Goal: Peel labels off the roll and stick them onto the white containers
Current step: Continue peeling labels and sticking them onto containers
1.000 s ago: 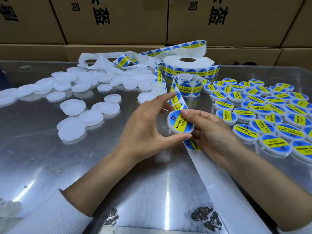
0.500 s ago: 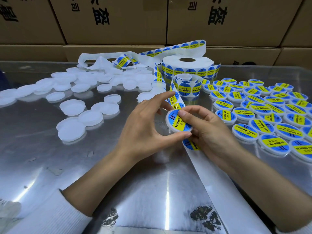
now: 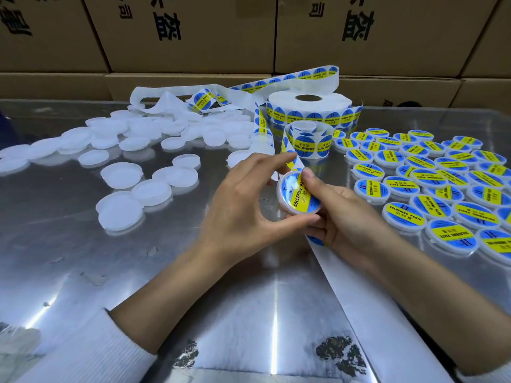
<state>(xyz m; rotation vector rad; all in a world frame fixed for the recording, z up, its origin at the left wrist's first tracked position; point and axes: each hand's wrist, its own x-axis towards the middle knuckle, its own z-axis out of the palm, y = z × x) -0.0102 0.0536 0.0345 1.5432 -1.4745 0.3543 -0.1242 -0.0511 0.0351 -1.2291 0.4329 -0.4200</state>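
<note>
Our right thumb (image 3: 311,179) covers part of the label (image 3: 300,196); at three o'clock, labelled containers (image 3: 497,246) run off the edge.

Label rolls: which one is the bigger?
The far roll, lying flat behind the small roll; it is wider, with an open core on top.

I see the unlabelled lids (image 3: 121,176) spread at left on the table (image 3: 83,258), labelled ones (image 3: 431,172) at right, the roll (image 3: 308,107) behind both, and boxes (image 3: 193,31) stacked behind the table.
</note>
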